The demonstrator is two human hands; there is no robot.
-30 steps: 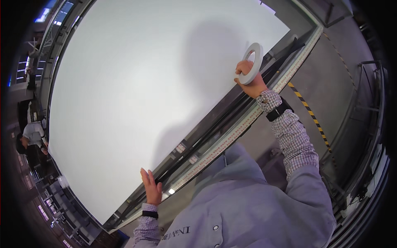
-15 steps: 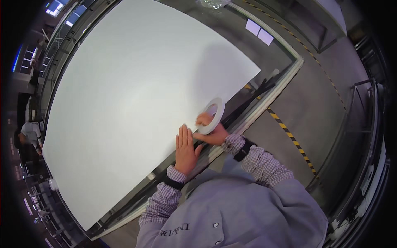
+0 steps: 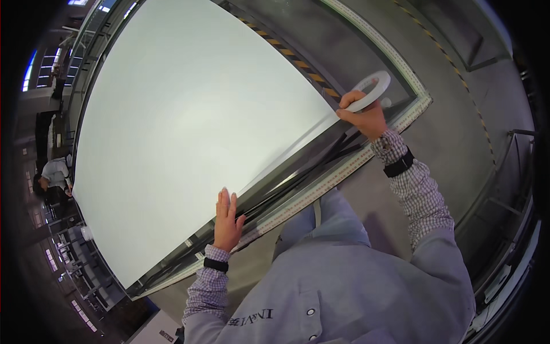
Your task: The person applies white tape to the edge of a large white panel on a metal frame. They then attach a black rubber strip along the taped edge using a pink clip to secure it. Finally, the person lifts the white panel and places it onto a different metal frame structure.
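Observation:
A large white sheet [image 3: 189, 114] lies over a glass-topped table. My left hand [image 3: 228, 223] rests on its near edge, fingers stretched out and pressing flat. My right hand [image 3: 366, 117] grips a roll of white tape [image 3: 384, 86] beside the sheet's right corner, thumb and fingers closed on the ring. From the roll a pale strip of tape [image 3: 298, 140] runs back along the near edge toward my left fingertips. Whether the whole strip touches the sheet I cannot tell.
The table's pale edge [image 3: 321, 195] carries a row of markings. Dark strips [image 3: 309, 166] lie between it and the sheet. A co-worker [image 3: 56, 172] stands at the far left. Metal racks [image 3: 504, 200] stand on the right, and a striped floor line [image 3: 458, 69] runs before them.
My right hand has moved away to the right with the tape roll, drawing out a length of tape. My left hand has shifted slightly left and down along the edge.

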